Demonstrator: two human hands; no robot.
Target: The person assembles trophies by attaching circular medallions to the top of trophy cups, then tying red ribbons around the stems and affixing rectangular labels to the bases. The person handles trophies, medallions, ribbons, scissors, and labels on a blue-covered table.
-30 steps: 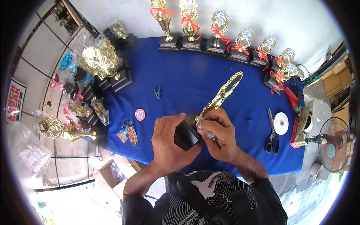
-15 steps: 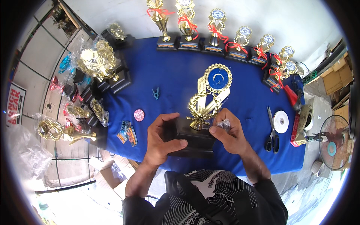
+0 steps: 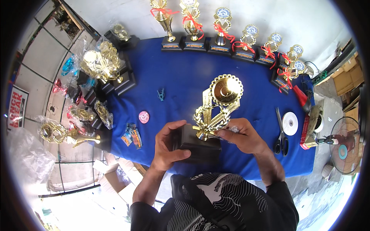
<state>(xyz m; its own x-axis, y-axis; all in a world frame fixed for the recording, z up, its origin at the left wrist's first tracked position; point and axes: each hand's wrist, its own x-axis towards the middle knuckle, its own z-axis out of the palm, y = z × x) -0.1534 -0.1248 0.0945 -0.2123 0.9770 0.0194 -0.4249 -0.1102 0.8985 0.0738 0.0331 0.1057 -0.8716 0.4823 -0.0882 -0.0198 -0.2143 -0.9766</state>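
Observation:
I hold a gold trophy (image 3: pixel 208 111) on a black block base (image 3: pixel 198 144) over the near part of the table. It has a round scalloped disc at the top and a wreath lower down, and it leans a little to the right. My left hand (image 3: pixel 165 148) grips the left side of the base, thumb across its front. At the trophy's gold stem, my right hand (image 3: pixel 244 135) pinches with thumb and forefinger, and a bit of crumpled clear plastic (image 3: pixel 232 129) shows in its fingers.
Several finished trophies with red ribbons (image 3: pixel 243 45) line the back edge of the blue-covered table (image 3: pixel 162 65). Plastic-wrapped trophies (image 3: pixel 102 63) crowd the left. Scissors (image 3: pixel 281 134), a white ribbon roll (image 3: pixel 290 124), a pink round sticker (image 3: pixel 143 117), label strips (image 3: pixel 133 136) and a blue clip (image 3: pixel 160 94) lie about.
The trophy has come slightly nearer to me and its disc now reflects gold instead of blue. My right hand has shifted a little right and down, its fingertips still at the stem.

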